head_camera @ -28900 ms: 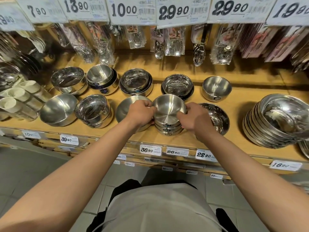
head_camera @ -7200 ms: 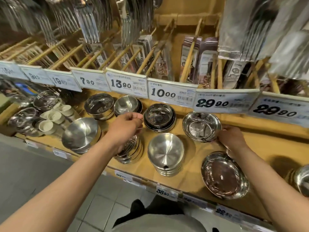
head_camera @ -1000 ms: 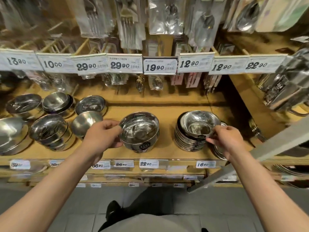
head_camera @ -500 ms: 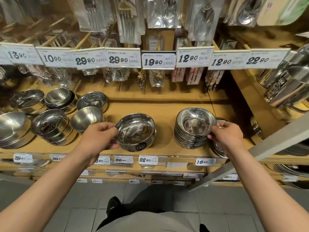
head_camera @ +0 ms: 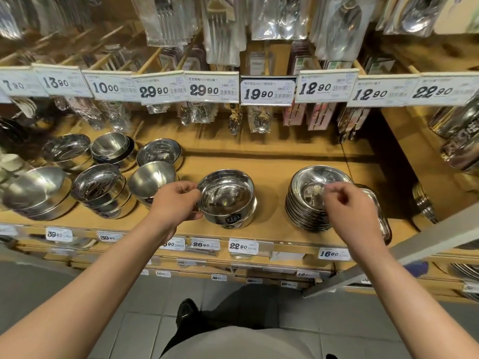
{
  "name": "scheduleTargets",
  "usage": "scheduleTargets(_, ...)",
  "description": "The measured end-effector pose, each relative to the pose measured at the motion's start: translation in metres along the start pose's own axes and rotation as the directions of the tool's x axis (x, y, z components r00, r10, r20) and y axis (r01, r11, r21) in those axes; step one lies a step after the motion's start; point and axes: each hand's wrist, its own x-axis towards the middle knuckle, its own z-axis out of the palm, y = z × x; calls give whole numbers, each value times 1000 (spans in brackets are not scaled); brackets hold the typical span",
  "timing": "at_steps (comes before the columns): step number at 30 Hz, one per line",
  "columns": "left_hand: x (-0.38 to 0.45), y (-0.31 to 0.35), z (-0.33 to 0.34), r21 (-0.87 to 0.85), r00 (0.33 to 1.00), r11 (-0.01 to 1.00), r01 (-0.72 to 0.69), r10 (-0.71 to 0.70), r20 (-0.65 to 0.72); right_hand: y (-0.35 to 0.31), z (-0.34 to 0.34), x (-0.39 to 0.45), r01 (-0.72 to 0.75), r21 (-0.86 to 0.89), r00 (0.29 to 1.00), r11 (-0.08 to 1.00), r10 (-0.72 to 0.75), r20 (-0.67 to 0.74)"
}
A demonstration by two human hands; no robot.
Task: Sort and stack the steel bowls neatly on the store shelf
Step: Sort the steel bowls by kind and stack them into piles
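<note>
the left hand (head_camera: 176, 203) grips the left rim of a deep steel bowl (head_camera: 228, 196) w/ thumb and fingers curled on its edge. this bowl sits upright on the wooden shelf (head_camera: 272, 167), near the front edge, about the middle; it has a dark label w/ "316l" on its near side, and seems to sit in another bowl of same kind. the right hand (head_camera: 350, 213) is above the near right side of a stack of shallow steel dishes (head_camera: 308, 203), fingers curled; cannot tell if it really holds the top dish rim, the hand is blurred. the stack stands right of the deep bowl, apart from it. at the left are more steel bowls in small stacks (head_camera: 103, 187), in two rows, near and far. above the shelf hangs a row of price tags (head_camera: 267, 90), w/ packed cutlery (head_camera: 220, 29) behind them.
</note>
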Motion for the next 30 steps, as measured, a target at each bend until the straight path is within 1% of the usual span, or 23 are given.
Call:
scheduleTargets(1,5,2,2,24,1000,1000,-11,11,-4,-7,11,-5,-21,40,990,999,15,139)
scheduleTargets(2,10,4,4,46,1000,999,-27,27,-3,-12,24,-8,-41,64,965,997,23,263)
scheduleTargets(3,15,8,5,63,999,997,-44,44,0,-16,37,-8,-55,84,936,995,23,351)
scheduleTargets(4,19,11,7,76,998,995,-62,62,4,-20,49,-6,-69,106,917,992,21,399)
scheduleTargets(6,26,16,9,91,996,992,-92,90,27,-27,70,1,-131,147,903,980,57,426)
scheduleTargets(10,38,13,12,133,994,986,-103,98,41,-31,94,14,-272,237,867,932,131,480)
scheduleTargets(14,49,-2,12,150,997,986,-73,70,27,-28,110,22,-283,322,871,903,101,481)
scheduleTargets(15,52,-7,13,178,997,981,-76,71,30,-27,116,23,-284,330,875,900,103,472)
scheduleTargets(17,59,-15,14,274,994,956,-109,107,20,-23,129,24,-277,310,885,909,115,452)
scheduleTargets(19,63,-20,16,324,991,937,-128,129,16,-18,141,23,-263,297,895,918,117,431)
scheduleTargets(25,75,-37,18,356,991,925,-132,111,78,-3,154,23,-259,231,897,938,145,418)
scheduleTargets(28,79,-41,22,359,992,928,-101,67,105,2,156,21,-240,165,917,957,168,362)
scheduleTargets(30,83,-41,24,382,992,918,-101,65,107,6,159,21,-245,117,921,963,193,339)
